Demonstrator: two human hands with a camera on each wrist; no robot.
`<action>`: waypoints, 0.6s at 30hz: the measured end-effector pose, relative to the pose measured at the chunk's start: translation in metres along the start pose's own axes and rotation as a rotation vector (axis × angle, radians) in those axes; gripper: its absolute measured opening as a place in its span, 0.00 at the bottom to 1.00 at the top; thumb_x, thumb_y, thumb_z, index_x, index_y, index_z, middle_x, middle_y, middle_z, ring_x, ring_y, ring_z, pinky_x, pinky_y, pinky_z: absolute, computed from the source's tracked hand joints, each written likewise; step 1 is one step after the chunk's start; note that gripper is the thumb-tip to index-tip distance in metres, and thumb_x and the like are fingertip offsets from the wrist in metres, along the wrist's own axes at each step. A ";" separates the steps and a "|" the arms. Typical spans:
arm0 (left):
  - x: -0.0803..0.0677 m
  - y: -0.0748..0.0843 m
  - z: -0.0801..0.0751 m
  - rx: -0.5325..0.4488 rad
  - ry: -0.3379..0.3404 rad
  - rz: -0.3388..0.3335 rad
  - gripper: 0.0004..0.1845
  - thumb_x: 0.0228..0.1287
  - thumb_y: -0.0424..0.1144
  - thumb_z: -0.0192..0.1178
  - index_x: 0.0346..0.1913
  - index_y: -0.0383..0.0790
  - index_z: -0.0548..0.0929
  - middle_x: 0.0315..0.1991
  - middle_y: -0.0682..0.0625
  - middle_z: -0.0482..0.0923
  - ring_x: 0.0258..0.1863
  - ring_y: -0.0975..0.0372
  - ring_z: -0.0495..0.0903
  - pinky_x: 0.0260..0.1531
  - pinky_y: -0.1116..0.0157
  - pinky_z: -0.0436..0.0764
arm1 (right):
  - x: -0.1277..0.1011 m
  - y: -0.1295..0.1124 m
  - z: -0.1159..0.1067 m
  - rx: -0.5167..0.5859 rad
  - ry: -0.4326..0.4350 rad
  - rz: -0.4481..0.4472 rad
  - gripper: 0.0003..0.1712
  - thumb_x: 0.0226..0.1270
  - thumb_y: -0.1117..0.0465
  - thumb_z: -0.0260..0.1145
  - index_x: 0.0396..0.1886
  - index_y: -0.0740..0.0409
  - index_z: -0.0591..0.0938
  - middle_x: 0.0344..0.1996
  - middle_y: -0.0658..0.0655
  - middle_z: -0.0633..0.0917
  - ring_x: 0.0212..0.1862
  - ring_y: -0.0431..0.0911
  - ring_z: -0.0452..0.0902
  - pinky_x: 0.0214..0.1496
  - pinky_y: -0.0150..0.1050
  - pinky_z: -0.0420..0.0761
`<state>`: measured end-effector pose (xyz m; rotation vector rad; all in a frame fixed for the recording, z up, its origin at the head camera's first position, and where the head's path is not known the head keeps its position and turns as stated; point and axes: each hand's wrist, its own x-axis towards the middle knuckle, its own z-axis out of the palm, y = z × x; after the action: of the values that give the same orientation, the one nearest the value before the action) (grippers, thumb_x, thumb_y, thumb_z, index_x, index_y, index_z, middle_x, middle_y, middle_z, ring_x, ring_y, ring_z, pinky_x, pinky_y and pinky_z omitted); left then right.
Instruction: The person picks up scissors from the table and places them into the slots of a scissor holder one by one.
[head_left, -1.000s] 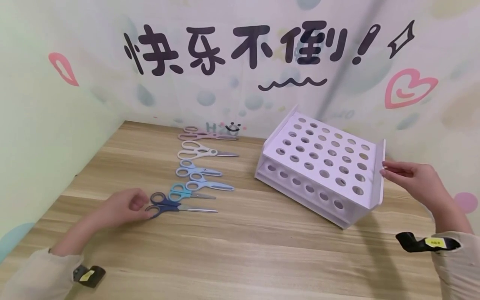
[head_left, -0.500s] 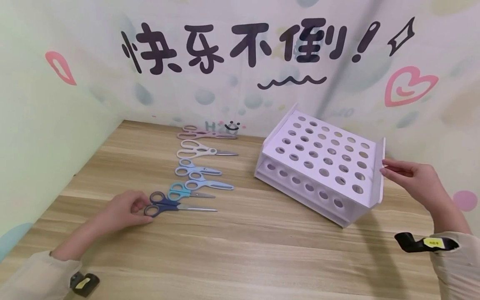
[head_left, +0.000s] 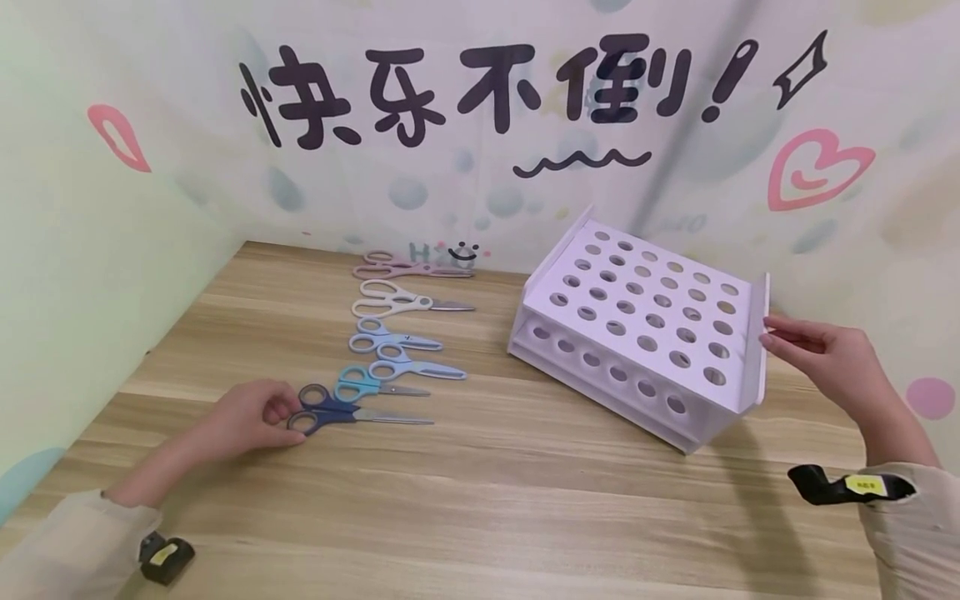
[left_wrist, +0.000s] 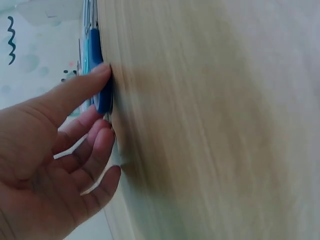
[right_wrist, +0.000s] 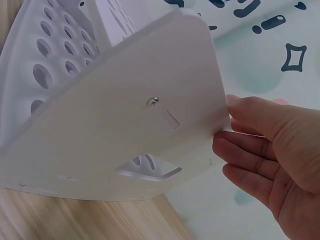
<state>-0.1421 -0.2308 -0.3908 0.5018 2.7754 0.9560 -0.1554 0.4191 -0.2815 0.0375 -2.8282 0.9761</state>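
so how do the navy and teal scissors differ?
The navy scissors are longer than the teal scissors. The left hand touches the navy scissors' handle; the teal scissors are untouched. Both lie on the table, blades pointing right.

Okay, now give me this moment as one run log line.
left hand: pinches dark blue scissors by handle | right hand: pinches white rack by edge | five other scissors: on table
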 end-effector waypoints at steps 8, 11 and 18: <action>-0.001 0.001 -0.004 -0.014 -0.052 -0.006 0.20 0.40 0.44 0.74 0.32 0.35 0.78 0.27 0.52 0.74 0.28 0.62 0.72 0.27 0.68 0.75 | 0.001 -0.001 0.001 -0.001 0.004 -0.002 0.29 0.61 0.57 0.65 0.56 0.72 0.72 0.32 0.22 0.73 0.32 0.19 0.71 0.31 0.17 0.72; -0.002 0.002 -0.005 -0.033 -0.061 -0.002 0.20 0.41 0.43 0.73 0.32 0.34 0.78 0.27 0.52 0.75 0.28 0.62 0.74 0.27 0.68 0.76 | 0.001 -0.001 0.001 -0.002 0.005 -0.001 0.29 0.60 0.56 0.65 0.55 0.72 0.72 0.32 0.22 0.73 0.32 0.19 0.71 0.30 0.17 0.72; -0.004 0.003 -0.011 -0.126 -0.066 0.007 0.21 0.44 0.39 0.72 0.36 0.30 0.75 0.27 0.51 0.78 0.26 0.63 0.77 0.27 0.69 0.79 | 0.000 0.001 0.001 -0.013 0.013 -0.001 0.30 0.61 0.54 0.65 0.55 0.72 0.73 0.32 0.20 0.72 0.32 0.19 0.71 0.31 0.16 0.72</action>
<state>-0.1402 -0.2366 -0.3805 0.5148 2.6362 1.0870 -0.1557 0.4197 -0.2831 0.0302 -2.8219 0.9543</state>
